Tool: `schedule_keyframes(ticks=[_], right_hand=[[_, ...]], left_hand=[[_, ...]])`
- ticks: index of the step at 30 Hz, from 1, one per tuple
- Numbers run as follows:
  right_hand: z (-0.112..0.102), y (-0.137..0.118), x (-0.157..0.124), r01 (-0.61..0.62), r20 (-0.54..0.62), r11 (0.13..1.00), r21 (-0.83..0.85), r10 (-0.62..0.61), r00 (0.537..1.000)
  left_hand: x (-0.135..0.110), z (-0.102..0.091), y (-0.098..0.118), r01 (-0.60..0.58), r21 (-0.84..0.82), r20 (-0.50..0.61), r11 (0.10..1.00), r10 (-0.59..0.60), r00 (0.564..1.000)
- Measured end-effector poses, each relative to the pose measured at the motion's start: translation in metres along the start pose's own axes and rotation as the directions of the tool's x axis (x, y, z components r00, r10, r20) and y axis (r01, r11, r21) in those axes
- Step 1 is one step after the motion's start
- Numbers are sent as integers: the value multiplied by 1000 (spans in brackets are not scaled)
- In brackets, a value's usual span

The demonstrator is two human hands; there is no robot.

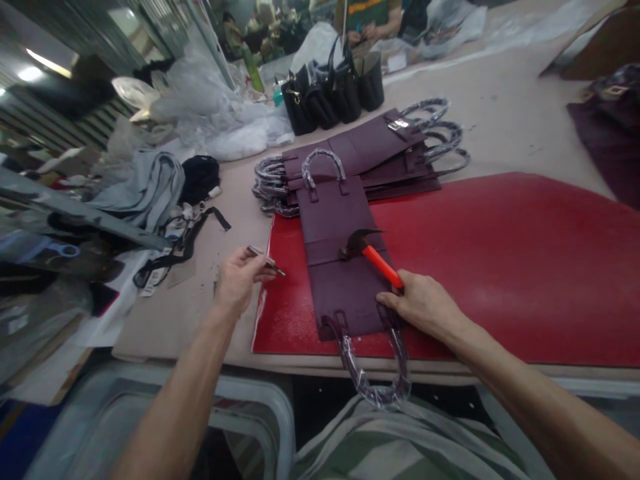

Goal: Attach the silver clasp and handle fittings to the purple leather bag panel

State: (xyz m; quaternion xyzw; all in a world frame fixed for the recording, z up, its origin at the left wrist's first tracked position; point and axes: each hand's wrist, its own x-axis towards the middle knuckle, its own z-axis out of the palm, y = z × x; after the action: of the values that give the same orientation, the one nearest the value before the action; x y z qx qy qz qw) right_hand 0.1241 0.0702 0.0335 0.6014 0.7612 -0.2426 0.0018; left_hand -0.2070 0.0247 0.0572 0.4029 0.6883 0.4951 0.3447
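A flat purple leather bag panel (335, 263) with wrapped handles at both ends lies lengthwise on a red mat (500, 267). My right hand (425, 303) is closed around the orange handle of a hammer (373, 253), whose dark head rests on the middle of the panel. My left hand (240, 277), just left of the mat's edge, pinches a thin metal tool (267, 261) that points toward the panel. The near handle loop (375, 380) hangs over the table's front edge.
A stack of purple panels (380, 157) with wrapped handles lies behind the mat. Black bags (333, 93) stand farther back, next to plastic wrap and cloth at the left. Another person sits at the far end. Black straps (190, 240) and scissors (55, 250) lie at the left.
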Motion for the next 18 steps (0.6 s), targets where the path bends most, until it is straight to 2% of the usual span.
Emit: schedule_keyframes(ticks=[1, 3, 5, 7, 10, 18], right_hand=[[0, 0, 0, -2, 2, 1000, 1, 2, 1000], [0, 1, -1, -1, 4, 1000, 3, 1, 1000], [1, 1, -1, 3, 2, 1000, -2, -3, 1000], [1, 1, -1, 8, -8, 1000, -13, -8, 1000], [2, 1, -1, 8, -21, 1000, -24, -9, 1000], [3, 4, -1, 32, -26, 999, 2, -32, 999]], left_hand=[[-19, 18, 2, -17, -143, 26, 990, 21, 999], [-54, 55, 1, -52, -260, 82, 964, 76, 994], [-80, 87, -3, -88, -238, 165, 967, 130, 978], [-95, 109, -10, -142, -183, 206, 973, 179, 962], [-102, 123, -22, -229, -125, 192, 965, 250, 949], [-100, 124, -31, -281, -92, 172, 955, 293, 940]])
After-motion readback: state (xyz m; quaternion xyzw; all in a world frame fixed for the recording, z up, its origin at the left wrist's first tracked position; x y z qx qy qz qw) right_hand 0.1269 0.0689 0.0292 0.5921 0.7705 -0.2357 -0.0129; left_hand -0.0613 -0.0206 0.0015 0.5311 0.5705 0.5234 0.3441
